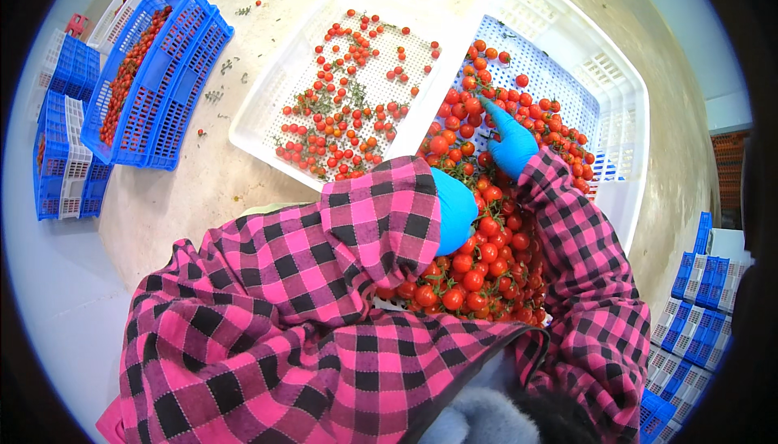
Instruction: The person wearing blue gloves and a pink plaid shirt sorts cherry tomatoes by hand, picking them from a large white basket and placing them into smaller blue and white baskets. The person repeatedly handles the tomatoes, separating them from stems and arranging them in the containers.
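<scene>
Before me a large white plastic crate (632,134) holds a heap of red cherry tomatoes (486,262), many on green stems. My left hand (456,210), in a blue glove, is over the left side of the heap; its fingers are hidden beneath the glove's back and the sleeve. Further into the crate my right hand (512,146), also blue-gloved, rests among the tomatoes with its index finger stretched towards the upper left. Whether its curled fingers hold a tomato is not clear. Both arms wear pink and black checked sleeves.
Left of the heap, a shallower white crate (261,110) holds scattered tomatoes and stem bits. Stacked blue crates (176,91) with tomatoes stand at the far left, near stem scraps (214,96) on the pale surface. More blue and white crates (699,310) are stacked at the lower right.
</scene>
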